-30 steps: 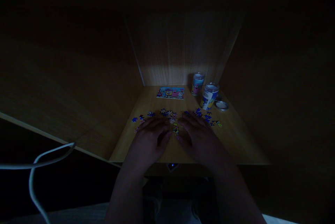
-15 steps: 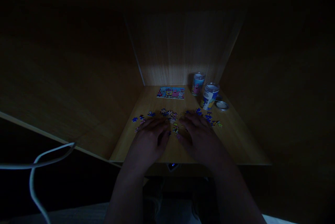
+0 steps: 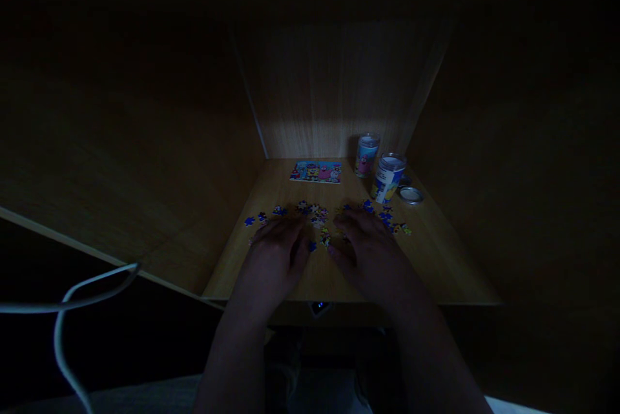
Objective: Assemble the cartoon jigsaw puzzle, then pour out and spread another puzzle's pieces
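Observation:
Dim light falls on loose jigsaw puzzle pieces strewn across a wooden desk. My left hand hovers low over the left part of them, thumb apart from the bent fingers. A blue puzzle piece lies just beside its thumb. On the other side, my right hand has its fingers spread above more pieces, its thumb tip close to a yellowish puzzle piece. Neither hand visibly grips anything, though pieces under the palms are hidden. Behind them lies a finished-looking cartoon picture.
Two printed cans, one farther back and one nearer, stand at the right rear. A round metal lid rests beside them. Wooden panels enclose the desk. A white cable hangs at the left.
My left hand has shifted slightly to the left, and the blue piece by its thumb shows more fully. My right hand has barely moved.

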`<state>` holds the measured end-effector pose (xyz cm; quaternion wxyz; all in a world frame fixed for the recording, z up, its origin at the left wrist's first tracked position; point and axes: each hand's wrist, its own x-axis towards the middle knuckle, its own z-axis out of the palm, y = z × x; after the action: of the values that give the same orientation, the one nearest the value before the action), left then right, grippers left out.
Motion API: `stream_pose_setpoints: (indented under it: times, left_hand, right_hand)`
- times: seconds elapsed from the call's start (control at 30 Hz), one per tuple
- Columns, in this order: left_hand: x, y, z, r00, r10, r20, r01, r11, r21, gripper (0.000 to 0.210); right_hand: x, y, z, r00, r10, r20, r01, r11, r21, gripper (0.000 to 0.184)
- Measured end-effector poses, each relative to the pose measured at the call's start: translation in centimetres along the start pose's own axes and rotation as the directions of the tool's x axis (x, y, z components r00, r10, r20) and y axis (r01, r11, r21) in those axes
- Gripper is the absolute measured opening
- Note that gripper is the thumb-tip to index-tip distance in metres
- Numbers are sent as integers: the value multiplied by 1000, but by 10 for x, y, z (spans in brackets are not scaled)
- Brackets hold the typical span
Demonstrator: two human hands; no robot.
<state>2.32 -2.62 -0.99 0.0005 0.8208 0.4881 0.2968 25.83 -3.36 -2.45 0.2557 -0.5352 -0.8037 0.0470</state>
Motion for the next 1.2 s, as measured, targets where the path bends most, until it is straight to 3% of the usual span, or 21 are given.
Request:
stream_pose_setpoints:
  times: [0.77,1.0,1.2]
  left_hand:
    - [2,1,-1,1000,6,-10,-6,999,-34,22]
    - [0,7,-8,994,88,64,-83,994,-77,33]
    - [-2,6,-8,985,136,109,-126,988,-88,42]
  right_hand:
    - [2,0,-2,1000,-9,-17,10,999,38,51]
    - [1,-4,-9,988,-155,-16,155,984,88,27]
    - [1,-5,-11,986,-163,-23,165,981,98,18]
